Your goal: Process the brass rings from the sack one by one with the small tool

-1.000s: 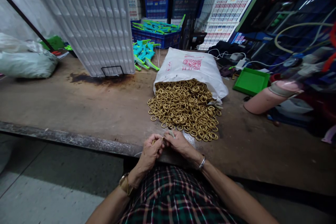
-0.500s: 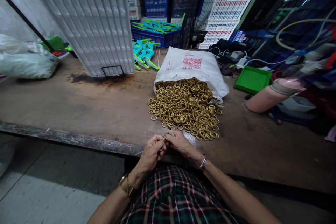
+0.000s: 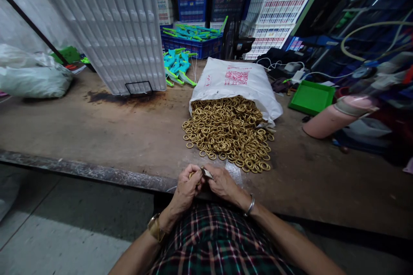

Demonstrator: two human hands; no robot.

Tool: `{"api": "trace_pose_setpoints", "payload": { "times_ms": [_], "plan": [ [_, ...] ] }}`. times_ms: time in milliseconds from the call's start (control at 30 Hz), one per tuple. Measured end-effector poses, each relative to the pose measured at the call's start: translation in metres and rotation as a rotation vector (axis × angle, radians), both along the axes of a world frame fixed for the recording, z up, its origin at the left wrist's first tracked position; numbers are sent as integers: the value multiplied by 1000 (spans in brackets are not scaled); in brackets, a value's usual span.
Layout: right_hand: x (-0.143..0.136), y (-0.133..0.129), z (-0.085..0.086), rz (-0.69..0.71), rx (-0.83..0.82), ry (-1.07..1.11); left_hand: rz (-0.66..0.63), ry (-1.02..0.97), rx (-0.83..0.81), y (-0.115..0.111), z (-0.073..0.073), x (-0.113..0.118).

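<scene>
My left hand (image 3: 189, 184) is closed around a brass-coloured ring (image 3: 191, 175) at the table's front edge. Close against it, my right hand (image 3: 222, 182) pinches a small flat tool (image 3: 207, 173) with a pale metallic face, its tip at the left fingertips. The fingers partly hide both items. Just beyond my hands lies a heap of brass-coloured rings (image 3: 230, 133), spilling from the mouth of a white sack (image 3: 237, 79) with red print.
A ribbed translucent panel (image 3: 119, 30) stands at the back left, beside teal and green pieces (image 3: 177, 65). On the right are a green tray (image 3: 312, 97) and a pink bottle (image 3: 335, 118). A plastic bag (image 3: 35, 79) lies far left; stacked crates (image 3: 277, 8) stand behind.
The flat tool in my right hand has tilted and dropped lower, with its tip now toward my left fingers. My hands stay close together; the ring heap and sack look unchanged.
</scene>
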State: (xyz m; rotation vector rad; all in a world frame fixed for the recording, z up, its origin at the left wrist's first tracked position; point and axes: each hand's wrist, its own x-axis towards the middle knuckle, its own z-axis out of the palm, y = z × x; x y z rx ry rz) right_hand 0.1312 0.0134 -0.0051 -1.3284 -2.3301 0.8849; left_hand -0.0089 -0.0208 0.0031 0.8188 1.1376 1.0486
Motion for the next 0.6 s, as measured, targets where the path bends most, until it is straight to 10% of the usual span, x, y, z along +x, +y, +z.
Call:
{"api": "trace_pose_setpoints", "payload": {
  "times_ms": [600],
  "plan": [
    [-7,4,5,27,-10,-274,-41,231,145,-10,-1,-15]
  ]
}}
